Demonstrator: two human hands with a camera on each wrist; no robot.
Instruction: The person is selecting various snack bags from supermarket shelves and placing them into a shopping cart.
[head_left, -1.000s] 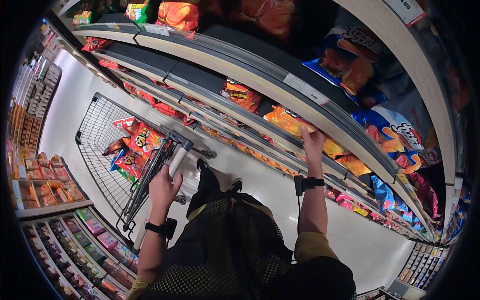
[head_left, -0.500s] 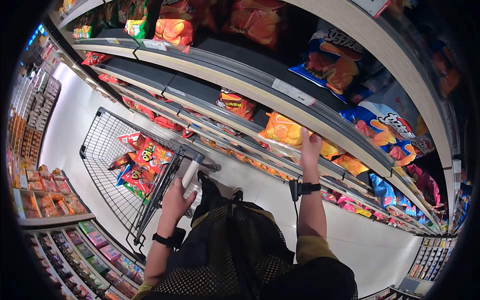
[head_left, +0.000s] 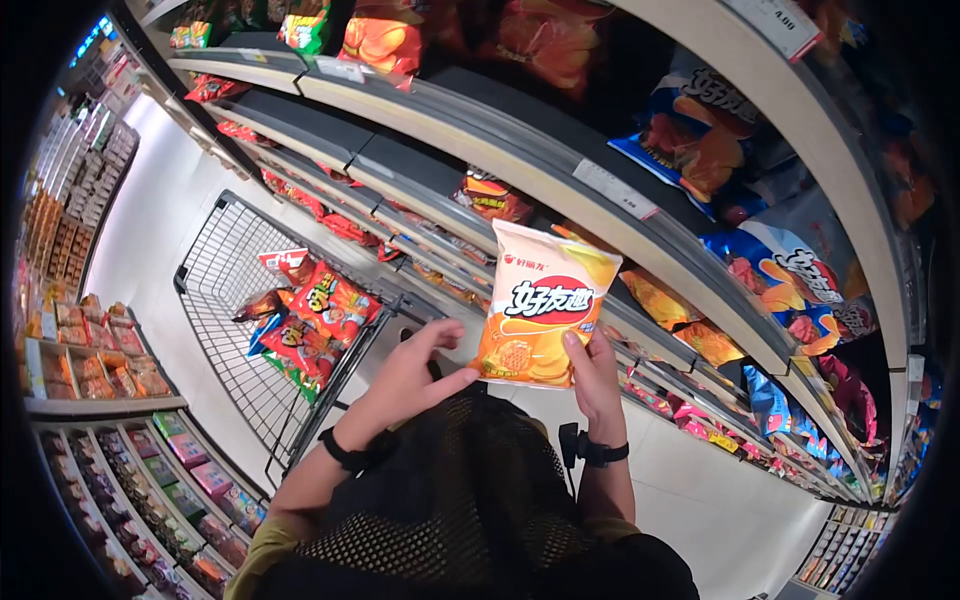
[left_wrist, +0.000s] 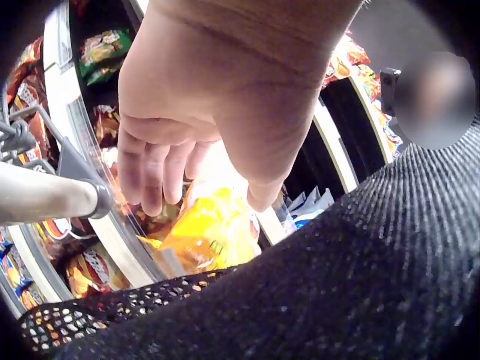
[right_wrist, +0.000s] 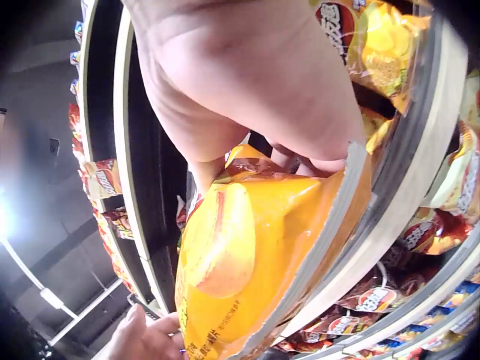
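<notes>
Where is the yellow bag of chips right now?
Head view, centre: the right hand holds the bag up before the snack shelves, the left hand close by its lower corner, the shopping cart to its left.

Head view: the right hand [head_left: 592,375] covers the lower right corner of the bag [head_left: 540,315]. The left hand [head_left: 415,370] hides part of the cart [head_left: 230,300] handle. The price tags [head_left: 615,188] are too small to read. Left wrist view: 1 blurred patch [left_wrist: 439,97] sits upper right. Right wrist view: the bottom edge cuts off the left hand.
</notes>
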